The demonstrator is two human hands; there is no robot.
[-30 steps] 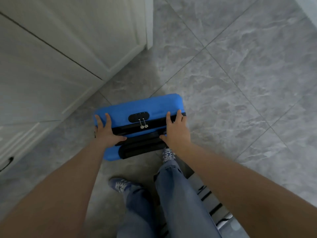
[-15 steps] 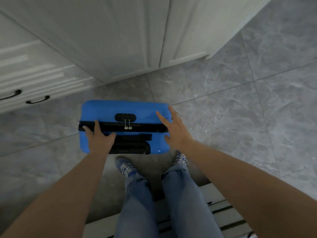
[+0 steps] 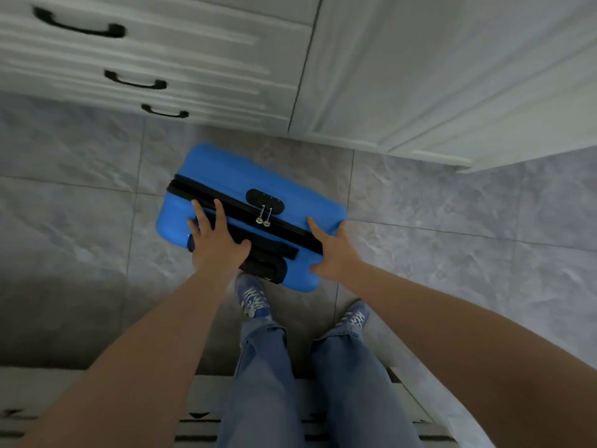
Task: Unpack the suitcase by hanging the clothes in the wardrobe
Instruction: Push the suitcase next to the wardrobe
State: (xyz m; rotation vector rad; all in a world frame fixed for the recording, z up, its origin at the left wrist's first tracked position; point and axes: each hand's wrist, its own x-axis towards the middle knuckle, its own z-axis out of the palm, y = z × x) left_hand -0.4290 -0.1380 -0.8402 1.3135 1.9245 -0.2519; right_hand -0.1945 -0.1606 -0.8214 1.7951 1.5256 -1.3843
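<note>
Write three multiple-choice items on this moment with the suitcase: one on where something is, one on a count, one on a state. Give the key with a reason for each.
1. Where is the left hand?
A. on a drawer pull
B. on the top face of the blue suitcase, beside its black handle
C. on the person's knee

2. How many black drawer pulls show on the white drawers?
A. one
B. three
C. five

3. What state is the suitcase's zip in?
A. closed, both pullers together
B. half open
C. fully open with clothes showing

Key: 1 B, the left hand's fingers lie spread on the case near the handle. 2 B, pulls show at upper left, below it and lowest. 3 A, the two metal zip pullers hang side by side under the lock, and the black zip line shows no gap.
</note>
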